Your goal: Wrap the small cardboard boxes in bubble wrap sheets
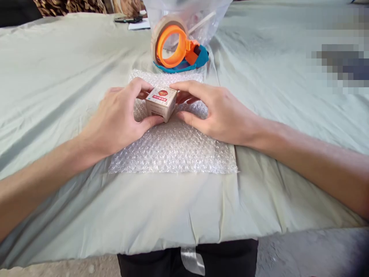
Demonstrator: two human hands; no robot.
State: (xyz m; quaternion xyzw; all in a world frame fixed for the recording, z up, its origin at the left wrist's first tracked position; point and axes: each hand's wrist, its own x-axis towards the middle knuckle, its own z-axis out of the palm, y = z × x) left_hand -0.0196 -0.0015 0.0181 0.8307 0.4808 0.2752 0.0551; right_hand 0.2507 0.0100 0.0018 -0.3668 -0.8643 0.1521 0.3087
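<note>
A small whitish cardboard box (160, 100) with a red logo and a barcode is over a sheet of bubble wrap (175, 154). My left hand (121, 115) grips it from the left, thumb along its lower front edge and fingers behind its left side. At its right, my right hand (210, 105) has the index fingertip on the top back corner, with the thumb close to the lower right edge. Whether the box rests on the wrap or is slightly lifted, I cannot tell. The other fingers of both hands are partly hidden.
An orange and blue tape dispenser (180, 48) with a tape roll stands just behind the wrap. Behind it is a clear plastic bag (198, 19). A pale green cloth (72, 50) covers the table. Far back lie a dark phone-like object (128, 19) and white paper (140, 25).
</note>
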